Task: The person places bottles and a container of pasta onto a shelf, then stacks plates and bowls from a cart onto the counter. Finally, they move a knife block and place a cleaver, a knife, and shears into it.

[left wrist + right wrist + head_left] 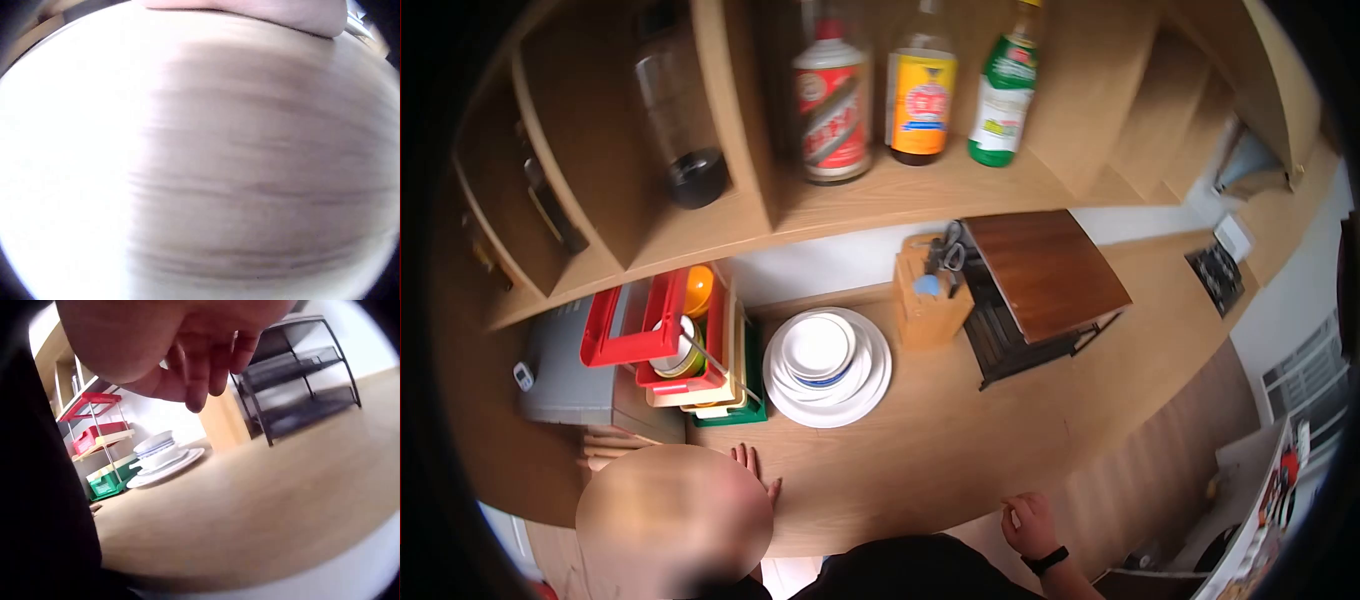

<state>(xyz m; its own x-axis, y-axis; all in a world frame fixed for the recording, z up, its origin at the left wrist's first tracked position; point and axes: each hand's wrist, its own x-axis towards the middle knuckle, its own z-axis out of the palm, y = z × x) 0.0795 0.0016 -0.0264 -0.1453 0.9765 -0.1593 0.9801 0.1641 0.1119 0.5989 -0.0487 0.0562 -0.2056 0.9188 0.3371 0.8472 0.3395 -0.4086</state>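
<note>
My left hand [750, 462] lies with its fingers extended on the wooden countertop [870, 480], and a blurred oval hides part of it. In the left wrist view, the edge of the palm [250, 11] rests against the wood grain. Just beyond those fingers is a stack of white plates and bowls [818, 345], one bowl having a blue band. My right hand [1028, 525], with a dark band at its wrist, hangs near the counter's front edge. Its fingers [197, 381] curl loosely in the right wrist view and hold nothing.
A red, cream and green tiered rack [625, 345] with bowls stands left of the plates. Right of them are a wooden knife block [920, 310] with scissors and a black rack [1000, 335] with a brown top. Several bottles [920, 100] line the shelf above.
</note>
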